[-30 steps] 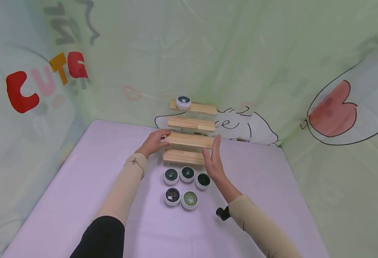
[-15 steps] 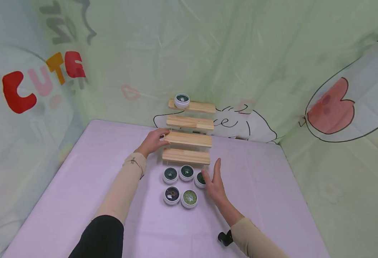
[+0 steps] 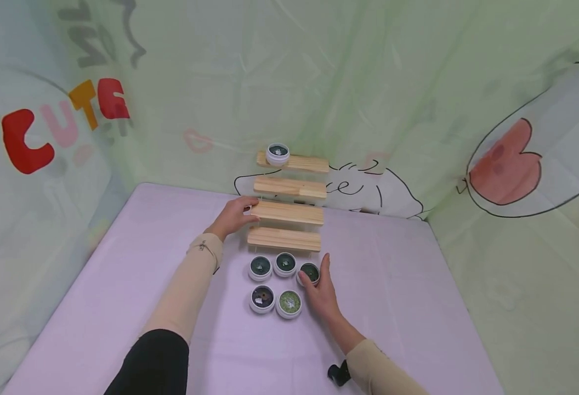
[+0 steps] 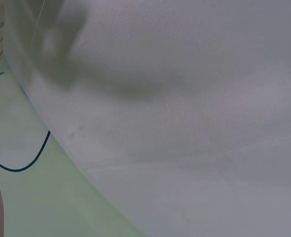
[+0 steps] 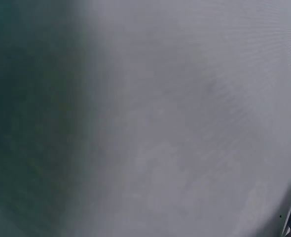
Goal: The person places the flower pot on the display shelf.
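Observation:
A tiered display stand with several light wooden shelves (image 3: pixel 287 212) stands at the back of the table. My left hand (image 3: pixel 231 217) grips the left end of its second shelf from the bottom, fingers above and thumb below. In front of the stand, my right hand (image 3: pixel 322 291) has thumb and fingers around a round white jar (image 3: pixel 310 272) with a dark green top, the rightmost in its row. Left of it are two more dark green jars (image 3: pixel 285 264). Nearer me are a dark jar (image 3: pixel 262 298) and a speckled light green jar (image 3: pixel 289 303). Another jar (image 3: pixel 277 154) sits on the top shelf.
A lilac cloth covers the table (image 3: pixel 398 307). Printed curtains (image 3: pixel 210 82) hang behind it and at both sides. A small black object (image 3: pixel 339 374) shows by my right sleeve.
My right hand has left the right end of the stand and come down toward me to the rightmost jar, closing around it. My left hand stays at the shelf's left end.

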`<state>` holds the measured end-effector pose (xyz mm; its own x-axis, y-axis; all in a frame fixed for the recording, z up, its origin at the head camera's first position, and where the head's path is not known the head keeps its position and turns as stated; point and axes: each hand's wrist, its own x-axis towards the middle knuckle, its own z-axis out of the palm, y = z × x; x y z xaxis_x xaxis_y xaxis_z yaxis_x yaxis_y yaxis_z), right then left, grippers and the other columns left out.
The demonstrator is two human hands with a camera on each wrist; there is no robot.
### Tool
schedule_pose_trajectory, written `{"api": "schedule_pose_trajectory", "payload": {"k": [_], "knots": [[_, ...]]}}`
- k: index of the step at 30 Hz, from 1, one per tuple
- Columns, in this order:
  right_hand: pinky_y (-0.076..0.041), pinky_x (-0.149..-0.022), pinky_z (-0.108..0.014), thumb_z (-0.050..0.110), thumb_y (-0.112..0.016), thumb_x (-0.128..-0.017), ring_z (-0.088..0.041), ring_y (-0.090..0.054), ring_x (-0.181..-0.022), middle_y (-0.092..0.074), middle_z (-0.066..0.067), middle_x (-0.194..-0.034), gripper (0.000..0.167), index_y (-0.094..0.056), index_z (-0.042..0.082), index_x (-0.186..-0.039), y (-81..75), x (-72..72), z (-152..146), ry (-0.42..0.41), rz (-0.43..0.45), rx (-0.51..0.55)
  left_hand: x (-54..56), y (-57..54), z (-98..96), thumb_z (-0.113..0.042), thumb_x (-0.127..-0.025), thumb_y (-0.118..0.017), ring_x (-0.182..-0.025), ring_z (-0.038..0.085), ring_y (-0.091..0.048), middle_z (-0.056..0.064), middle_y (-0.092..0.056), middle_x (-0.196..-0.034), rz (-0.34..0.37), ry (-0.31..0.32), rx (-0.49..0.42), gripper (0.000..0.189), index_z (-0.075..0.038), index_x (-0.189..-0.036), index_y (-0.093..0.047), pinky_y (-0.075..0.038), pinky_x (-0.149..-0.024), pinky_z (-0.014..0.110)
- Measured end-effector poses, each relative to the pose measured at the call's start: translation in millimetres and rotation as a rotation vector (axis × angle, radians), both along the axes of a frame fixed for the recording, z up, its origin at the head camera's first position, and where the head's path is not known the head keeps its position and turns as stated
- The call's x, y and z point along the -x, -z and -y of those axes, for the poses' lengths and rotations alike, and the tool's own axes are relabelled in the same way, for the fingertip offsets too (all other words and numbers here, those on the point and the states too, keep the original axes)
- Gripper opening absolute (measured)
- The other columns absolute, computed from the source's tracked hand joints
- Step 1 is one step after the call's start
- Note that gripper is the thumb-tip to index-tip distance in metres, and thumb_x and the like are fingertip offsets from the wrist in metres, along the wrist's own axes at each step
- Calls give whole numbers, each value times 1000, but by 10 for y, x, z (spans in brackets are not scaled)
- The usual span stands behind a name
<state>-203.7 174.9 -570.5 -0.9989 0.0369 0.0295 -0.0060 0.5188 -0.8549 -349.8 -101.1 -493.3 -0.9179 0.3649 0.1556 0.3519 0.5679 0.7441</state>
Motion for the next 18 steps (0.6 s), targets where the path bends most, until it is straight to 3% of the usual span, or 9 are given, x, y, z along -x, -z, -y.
{"api": "schedule_pose_trajectory", "payload": {"k": [8,18], "knots": [[-7,-123,-47,36,-70,-90,-34,-3,-148,-2,-23,-161,101,-1,0,-155,123,25,22,50,-21,-4,-12,-23,-11,-9,-86,-75,-127,34,-51,22,-50,-141,5,-2,14,56,8,-135,-52,-47,-107,36],[-9,-122,-51,32,-72,-89,-40,-5,-147,-7,-29,-159,99,-6,-4,-155,46,16,109,80,-15,-30,26,33,-7,-9,-86,-75,-127,34,-51,22,-51,-140,4,7,2,57,8,-135,-53,-46,-107,40]]}}
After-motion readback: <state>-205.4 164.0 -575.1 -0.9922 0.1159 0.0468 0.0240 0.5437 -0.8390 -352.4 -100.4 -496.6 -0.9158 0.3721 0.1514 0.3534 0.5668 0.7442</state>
